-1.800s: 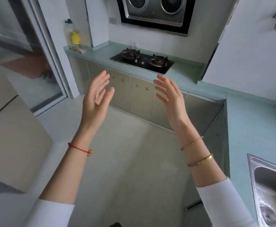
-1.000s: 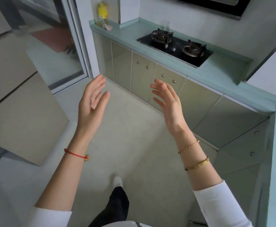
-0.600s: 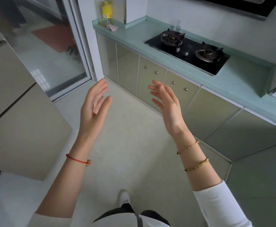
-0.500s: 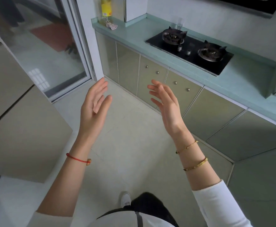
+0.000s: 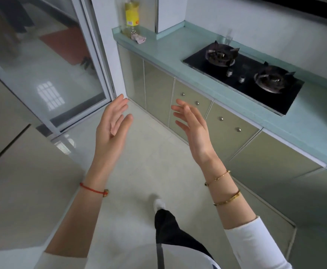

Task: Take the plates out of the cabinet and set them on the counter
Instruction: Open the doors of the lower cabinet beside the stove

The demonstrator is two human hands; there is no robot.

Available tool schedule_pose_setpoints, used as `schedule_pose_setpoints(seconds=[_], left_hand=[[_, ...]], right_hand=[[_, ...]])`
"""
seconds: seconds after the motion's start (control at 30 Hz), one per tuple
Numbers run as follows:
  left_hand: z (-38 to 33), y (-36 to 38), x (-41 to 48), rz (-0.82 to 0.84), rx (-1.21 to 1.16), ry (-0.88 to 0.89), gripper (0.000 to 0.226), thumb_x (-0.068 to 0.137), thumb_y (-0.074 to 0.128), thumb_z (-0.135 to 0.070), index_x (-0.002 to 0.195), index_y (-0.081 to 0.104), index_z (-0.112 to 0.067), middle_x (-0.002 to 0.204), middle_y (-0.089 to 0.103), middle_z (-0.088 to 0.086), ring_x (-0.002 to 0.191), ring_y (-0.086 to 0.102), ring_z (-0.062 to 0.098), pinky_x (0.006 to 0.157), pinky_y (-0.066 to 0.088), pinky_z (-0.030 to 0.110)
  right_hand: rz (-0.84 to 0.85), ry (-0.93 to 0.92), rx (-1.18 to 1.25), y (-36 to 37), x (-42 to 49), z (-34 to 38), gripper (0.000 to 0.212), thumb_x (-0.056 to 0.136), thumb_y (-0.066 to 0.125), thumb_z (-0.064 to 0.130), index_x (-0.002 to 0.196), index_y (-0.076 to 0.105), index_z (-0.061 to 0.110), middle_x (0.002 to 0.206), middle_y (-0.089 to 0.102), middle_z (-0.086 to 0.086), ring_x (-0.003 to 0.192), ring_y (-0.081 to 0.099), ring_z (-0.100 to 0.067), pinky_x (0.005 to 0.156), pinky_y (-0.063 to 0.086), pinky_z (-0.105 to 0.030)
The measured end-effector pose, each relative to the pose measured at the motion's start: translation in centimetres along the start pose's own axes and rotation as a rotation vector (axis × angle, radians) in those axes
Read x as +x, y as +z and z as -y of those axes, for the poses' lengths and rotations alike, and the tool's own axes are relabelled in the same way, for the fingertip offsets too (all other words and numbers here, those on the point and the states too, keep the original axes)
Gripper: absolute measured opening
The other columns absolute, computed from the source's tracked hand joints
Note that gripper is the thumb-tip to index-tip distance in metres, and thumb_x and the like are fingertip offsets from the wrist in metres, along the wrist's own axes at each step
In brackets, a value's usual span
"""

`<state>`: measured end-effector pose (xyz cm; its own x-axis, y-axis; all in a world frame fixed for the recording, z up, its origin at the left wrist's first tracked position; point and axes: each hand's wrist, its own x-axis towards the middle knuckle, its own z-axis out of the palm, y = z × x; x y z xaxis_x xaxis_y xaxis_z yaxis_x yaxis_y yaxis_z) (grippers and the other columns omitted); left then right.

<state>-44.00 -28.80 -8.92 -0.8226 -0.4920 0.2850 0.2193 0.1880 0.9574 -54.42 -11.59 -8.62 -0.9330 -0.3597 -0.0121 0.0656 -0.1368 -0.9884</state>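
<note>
My left hand and my right hand are raised in front of me over the floor, palms facing each other, fingers spread, holding nothing. A row of closed olive lower cabinets with small round knobs runs under the pale green counter. My right fingertips hover in front of a knobbed cabinet door, apart from it. No plates are in view.
A black two-burner gas hob is set into the counter. A yellow-labelled bottle and a crumpled cloth sit at the counter's left end. A sliding glass door stands at left. A beige cabinet front fills the lower left.
The view has tilted down and moved closer to the cabinets under the hob; my foot has stepped forward. Both hands keep the same open pose.
</note>
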Motion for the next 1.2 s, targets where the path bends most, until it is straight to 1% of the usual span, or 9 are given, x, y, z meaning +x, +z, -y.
schedule_pose_setpoints(seconds=[0.27,0.37,0.43,0.77,0.87,0.97,1.0,1.13,1.2], left_hand=[[2.9,1.7,13.5,-0.105,0.034,0.023,0.042,0.099,0.056,-0.016,0.14,0.049,-0.026,0.143,0.058,-0.002,0.136,0.052,0.013,0.119,0.037,0.044],[4.1,1.7,17.5,-0.119,0.091,0.032,0.045,0.1,0.055,-0.016,0.144,0.047,-0.017,0.143,0.057,0.001,0.136,0.053,0.012,0.117,0.039,0.043],[4.9,1.5,19.9,-0.125,0.138,0.034,0.046,0.101,0.053,-0.014,0.146,0.045,-0.013,0.144,0.056,0.001,0.135,0.053,0.011,0.116,0.041,0.041],[11.4,-1.2,33.9,-0.125,0.143,-0.002,0.046,0.101,0.054,-0.017,0.147,0.046,-0.014,0.144,0.057,0.0,0.134,0.054,0.01,0.114,0.043,0.041],[13.5,-2.7,39.7,-0.097,0.14,-0.004,0.047,0.101,0.055,-0.017,0.147,0.045,-0.015,0.143,0.057,-0.004,0.133,0.053,0.006,0.113,0.043,0.031],[15.3,-4.4,46.0,-0.079,0.188,0.006,0.046,0.101,0.056,-0.015,0.147,0.047,-0.012,0.137,0.056,-0.017,0.127,0.052,-0.01,0.105,0.042,0.01],[15.8,-4.9,47.9,-0.073,0.192,0.01,0.046,0.101,0.056,-0.015,0.146,0.047,-0.012,0.135,0.056,-0.021,0.126,0.051,-0.013,0.104,0.041,0.009],[17.8,-6.7,54.8,-0.024,0.113,-0.016,0.045,0.1,0.056,-0.01,0.144,0.05,-0.013,0.135,0.06,-0.012,0.131,0.055,0.003,0.114,0.042,0.032],[18.8,-7.3,57.7,-0.006,0.094,-0.03,0.045,0.099,0.057,-0.009,0.143,0.05,-0.013,0.135,0.06,-0.013,0.131,0.055,0.006,0.116,0.041,0.038]], right_hand=[[0.087,0.02,-0.01,1.4,14.8,1.2,0.032,0.103,0.042,0.031,0.126,0.061,0.018,0.128,0.065,-0.004,0.122,0.058,-0.019,0.112,0.04,-0.045],[0.111,0.028,-0.011,2.3,19.5,1.4,0.03,0.103,0.042,0.03,0.122,0.062,0.02,0.132,0.063,-0.005,0.123,0.057,-0.019,0.113,0.04,-0.045],[0.118,0.031,-0.016,2.8,22.2,1.4,0.033,0.103,0.041,0.03,0.128,0.059,0.017,0.131,0.063,-0.005,0.123,0.058,-0.018,0.112,0.041,-0.044],[0.107,0.048,-0.025,7.3,36.9,-1.6,0.036,0.103,0.041,0.03,0.132,0.057,0.015,0.128,0.065,-0.004,0.121,0.059,-0.017,0.111,0.043,-0.041],[0.085,0.052,-0.026,9.8,42.2,-2.6,0.036,0.103,0.041,0.03,0.132,0.057,0.015,0.128,0.065,-0.005,0.122,0.058,-0.019,0.111,0.043,-0.041],[0.053,0.062,-0.028,12.6,47.4,-3.3,0.035,0.104,0.041,0.028,0.13,0.058,0.013,0.128,0.065,-0.007,0.123,0.058,-0.022,0.111,0.043,-0.041],[0.04,0.062,-0.029,13.4,49.1,-3.5,0.035,0.104,0.041,0.028,0.13,0.058,0.013,0.128,0.065,-0.008,0.123,0.058,-0.023,0.111,0.043,-0.042],[-0.005,0.061,-0.028,16.3,55.0,-4.3,0.033,0.104,0.041,0.029,0.128,0.06,0.017,0.127,0.065,-0.006,0.121,0.058,-0.021,0.109,0.044,-0.039],[-0.026,0.069,-0.02,17.4,57.4,-4.7,0.032,0.103,0.042,0.028,0.126,0.061,0.017,0.126,0.066,-0.006,0.12,0.058,-0.021,0.109,0.043,-0.039]])
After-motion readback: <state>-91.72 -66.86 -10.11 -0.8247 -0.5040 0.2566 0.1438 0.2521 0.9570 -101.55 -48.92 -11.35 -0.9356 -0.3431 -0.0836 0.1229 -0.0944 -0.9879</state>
